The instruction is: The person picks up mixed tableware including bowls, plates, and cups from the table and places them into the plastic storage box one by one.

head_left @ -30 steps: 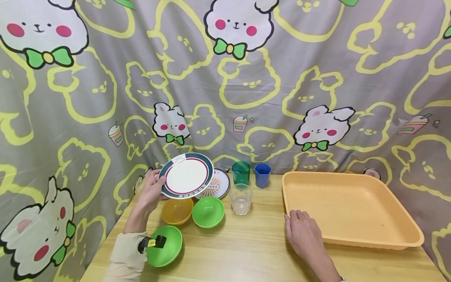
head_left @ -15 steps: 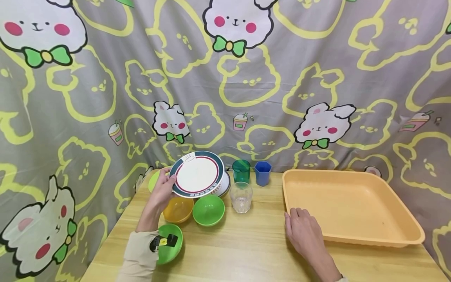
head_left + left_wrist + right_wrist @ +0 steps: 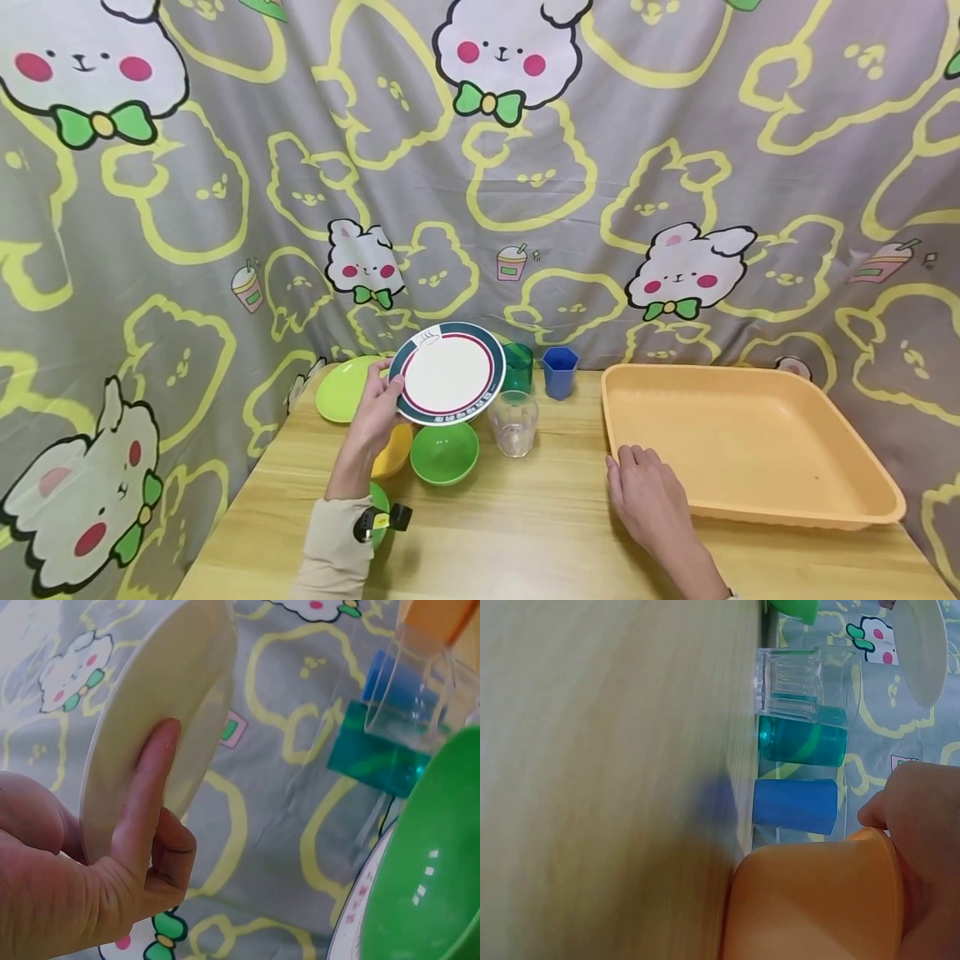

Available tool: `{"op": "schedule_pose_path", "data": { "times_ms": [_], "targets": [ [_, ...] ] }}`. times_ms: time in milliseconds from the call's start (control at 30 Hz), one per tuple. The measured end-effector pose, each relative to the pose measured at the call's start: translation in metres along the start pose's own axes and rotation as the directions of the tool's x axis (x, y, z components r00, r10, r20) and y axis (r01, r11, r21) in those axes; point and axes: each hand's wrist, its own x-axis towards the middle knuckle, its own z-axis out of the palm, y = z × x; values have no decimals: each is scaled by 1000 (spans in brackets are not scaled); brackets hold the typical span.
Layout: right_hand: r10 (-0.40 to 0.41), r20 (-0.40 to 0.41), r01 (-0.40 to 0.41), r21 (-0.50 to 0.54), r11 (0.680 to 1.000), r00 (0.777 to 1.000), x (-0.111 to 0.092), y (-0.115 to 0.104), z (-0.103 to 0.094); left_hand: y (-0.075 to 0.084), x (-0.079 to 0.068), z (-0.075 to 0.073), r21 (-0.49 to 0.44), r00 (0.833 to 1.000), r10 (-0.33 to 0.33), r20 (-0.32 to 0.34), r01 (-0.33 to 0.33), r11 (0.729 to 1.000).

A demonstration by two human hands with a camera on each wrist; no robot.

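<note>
My left hand (image 3: 372, 410) pinches the left edge of a white plate (image 3: 450, 371) with a dark green rim band and a red ring. The plate is held tilted above the table, over the bowls and in front of the green cup. Seen from the left wrist, the thumb side is partly hidden and fingers (image 3: 146, 784) support the plate's pale underside. My right hand (image 3: 648, 493) grips the near left rim of a large orange tray (image 3: 750, 442). In the right wrist view, the thumb and the back of the hand show over the tray's wall (image 3: 810, 900).
A lime-green plate (image 3: 342, 392) lies at back left. Near it are a green bowl (image 3: 444, 454), an orange bowl (image 3: 393, 454) and another green bowl (image 3: 378, 508) partly behind the left wrist. A clear cup (image 3: 514, 425), a green cup (image 3: 519, 367) and a blue cup (image 3: 559, 372) stand centrally.
My left hand has carried the plate to the right, uncovering the lime-green plate and covering the patterned plate and part of the green cup. The right hand has stayed on the tray's rim.
</note>
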Motion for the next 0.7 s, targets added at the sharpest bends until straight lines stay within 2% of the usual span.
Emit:
{"op": "schedule_pose_path", "data": {
  "times_ms": [367, 500, 700],
  "targets": [
    [-10, -32, 10, 0, 1000, 999, 0, 0, 1, -8, -3, 25, -92, 999, 42, 33, -39, 995],
    [-6, -10, 6, 0, 1000, 1000, 1, -1, 1, -14, -2, 33, -116, 996, 72, 51, -66, 991],
    [5, 9, -5, -4, 1000, 1000, 0, -1, 1, -18, -2, 47, -105, 992, 109, 60, -103, 989]
  ]
}}
